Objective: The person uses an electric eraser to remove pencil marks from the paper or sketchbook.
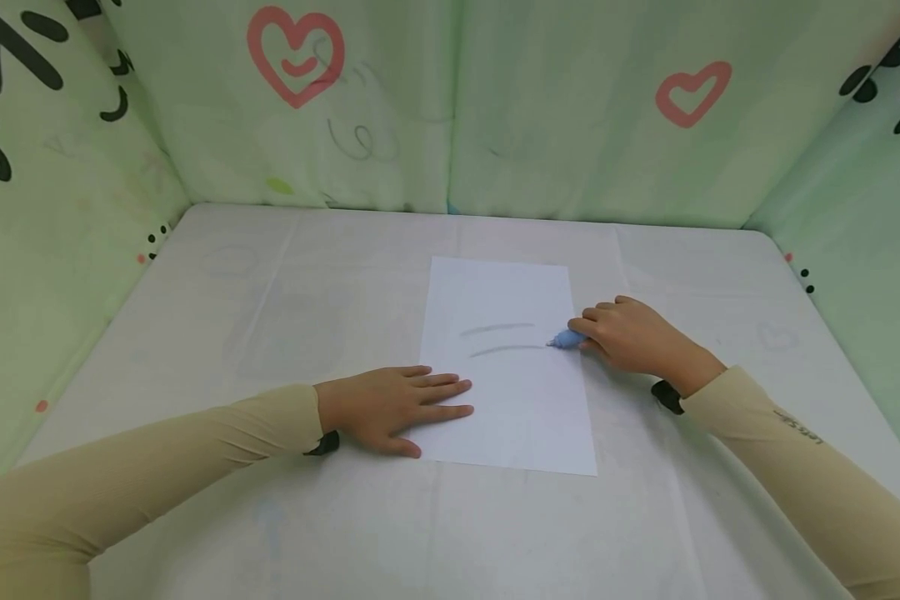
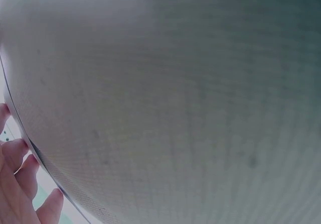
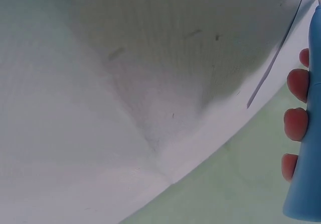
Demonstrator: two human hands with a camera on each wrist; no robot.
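**Desk:** Hands at work on a white sheet of paper [image 1: 506,367], which lies flat near the middle of the table [image 1: 270,275], its long sides running toward the far edge. What holds it?

**Photographer:** Only the left hand [image 1: 397,406], palm down with fingers straight and together, pressing the sheet's near left corner. The right hand [image 1: 630,337] has its fingers curled round a light blue marker [image 1: 567,338], tip down at the sheet's right edge, where the lower of two grey strokes [image 1: 502,340] ends.

**Desk:** Where is the risk?

**Photographer:** As I judge it, three places. The tip sits right at the edge; a stroke carried further right would likely run off onto the white table cover. One corner alone is pinned, so a firm sideways drag could pivot or buckle the sheet around the left hand. And the right hand's heel rests near the strokes; if the ink is wet, a sweep back across could smear them.

**Desk:** Wrist cameras?

**Photographer:** Mostly blurred white surface; the right one shows fingertips [image 3: 297,83] against the blue barrel.
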